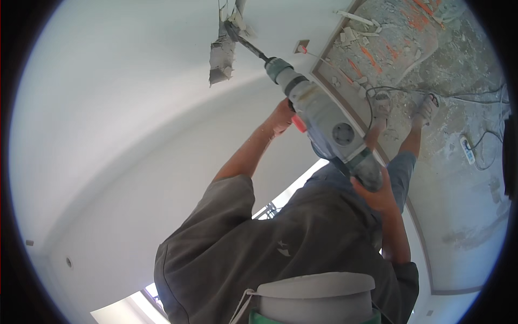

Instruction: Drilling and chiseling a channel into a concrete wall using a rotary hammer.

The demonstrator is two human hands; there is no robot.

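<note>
You are wearing a dark grey shirt [216, 254] with short, loose sleeves [229, 191], a small pale mark [283, 249] showing on its front. Blue-grey shorts [398, 178] are covering your thighs, and you are wearing open sandals [430, 106]. Under your chin, what may be a pale mask [315, 284] is trailing a light cord [241, 305].

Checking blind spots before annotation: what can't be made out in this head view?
All in the head view:
- Left hand: fingers mostly hidden by the drill.
- Right hand: some fingers hidden behind the drill's rear; trigger contact can't be told.
- Bit: tip too small among broken edges to judge contact.
- Wall slot: upper end cut off by the top edge.
- Cable: far end lost toward the dark right rim.
</note>
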